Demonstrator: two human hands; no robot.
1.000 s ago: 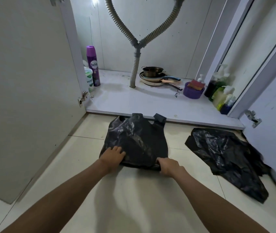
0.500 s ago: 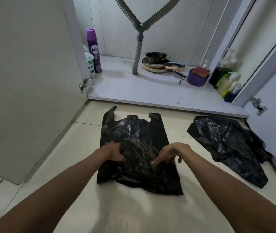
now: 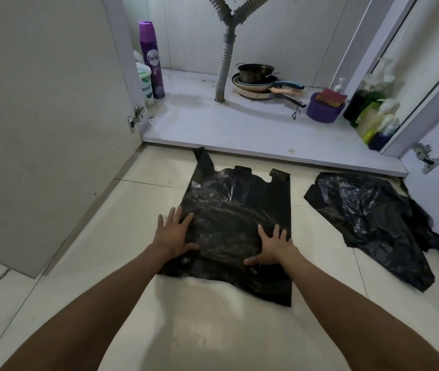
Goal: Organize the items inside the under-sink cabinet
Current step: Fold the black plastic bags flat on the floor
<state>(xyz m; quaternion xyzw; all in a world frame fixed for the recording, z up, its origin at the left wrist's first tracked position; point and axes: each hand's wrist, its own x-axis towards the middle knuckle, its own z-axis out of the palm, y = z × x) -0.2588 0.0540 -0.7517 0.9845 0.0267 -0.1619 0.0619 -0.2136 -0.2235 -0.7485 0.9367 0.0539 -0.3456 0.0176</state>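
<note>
tiled floor (image 3: 213,330); open cabinet door (image 3: 38,116); grey drain hose (image 3: 225,62)

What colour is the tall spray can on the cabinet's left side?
Purple spray can, white logo; clearest in head view.

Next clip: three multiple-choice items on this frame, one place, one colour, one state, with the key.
1. In the cabinet, the spray can stands: A on the left side; B on the right side; C dead centre.
2. The tub holding the sponge is: A white; B purple; C green.
3. On the black bag, the left hand and right hand: A grip it in fists; B press flat; C hover clear.
Key: A, it stands by the left wall; B, the tub's wall is purple; B, fingers lie straight and spread on the plastic.
</note>
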